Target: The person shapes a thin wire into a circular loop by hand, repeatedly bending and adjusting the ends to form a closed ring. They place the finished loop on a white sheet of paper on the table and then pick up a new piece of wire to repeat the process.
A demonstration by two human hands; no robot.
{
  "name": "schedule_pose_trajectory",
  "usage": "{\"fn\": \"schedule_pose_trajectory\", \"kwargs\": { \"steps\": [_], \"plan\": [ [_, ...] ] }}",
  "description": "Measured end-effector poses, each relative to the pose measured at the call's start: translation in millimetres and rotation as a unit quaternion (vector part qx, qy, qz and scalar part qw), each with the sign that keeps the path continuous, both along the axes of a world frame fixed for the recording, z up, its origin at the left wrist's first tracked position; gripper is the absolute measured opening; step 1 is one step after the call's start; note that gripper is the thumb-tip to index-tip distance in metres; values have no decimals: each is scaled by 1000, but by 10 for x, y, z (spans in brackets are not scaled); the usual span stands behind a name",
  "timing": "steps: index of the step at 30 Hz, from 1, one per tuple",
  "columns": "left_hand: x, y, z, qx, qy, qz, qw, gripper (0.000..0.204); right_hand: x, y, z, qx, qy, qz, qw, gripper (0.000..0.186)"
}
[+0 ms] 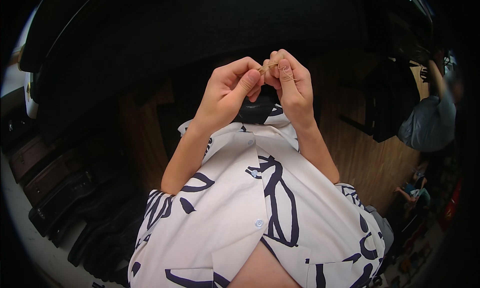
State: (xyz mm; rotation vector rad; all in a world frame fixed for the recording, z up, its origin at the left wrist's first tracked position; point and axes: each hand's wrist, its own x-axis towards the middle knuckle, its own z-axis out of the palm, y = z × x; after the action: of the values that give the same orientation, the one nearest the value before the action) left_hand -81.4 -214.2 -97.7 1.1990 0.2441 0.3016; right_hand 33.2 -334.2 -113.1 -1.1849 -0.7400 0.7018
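Note:
A small bundle of thin tan strands (269, 66), like string or fine cord, is stretched between my two hands in front of my chest. My left hand (224, 92) pinches its left end between thumb and bent fingers. At the other end, my right hand (296, 88) is closed, its thumb pressed against the fingers. One loose pale strand curls over the right thumb. The hands are close together, with the middle of the bundle showing in the gap. What lies inside the curled fingers is hidden.
Ahead of me is a large dark surface (225, 23). Several dark cases (57, 203) stand in a row on the left. A wooden floor (365, 163) shows on the right, with a seated person in grey (430, 120) and another person in teal (417, 193).

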Motion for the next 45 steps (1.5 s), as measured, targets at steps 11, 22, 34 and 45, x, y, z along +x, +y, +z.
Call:
{"fn": "schedule_pose_trajectory", "kwargs": {
  "steps": [11, 22, 34, 45],
  "plan": [
    [124, -50, -105, -243, 49, 9, 969, 39, -84, -7, -45, -49, 30, -18, 998, 22],
    [84, -105, -133, -176, 47, 43, 982, 36, -87, 87, -116, -12, 87, -59, 994, 15],
    [-41, -55, -273, -51, -38, 56, 996, 36, 45, 90, 1, 33, 212, 41, 976, 24],
    [-68, -91, -187, -179, -21, 53, 982, 27, 276, 2, 46, -13, 176, 213, 961, 29]
  ]
}}
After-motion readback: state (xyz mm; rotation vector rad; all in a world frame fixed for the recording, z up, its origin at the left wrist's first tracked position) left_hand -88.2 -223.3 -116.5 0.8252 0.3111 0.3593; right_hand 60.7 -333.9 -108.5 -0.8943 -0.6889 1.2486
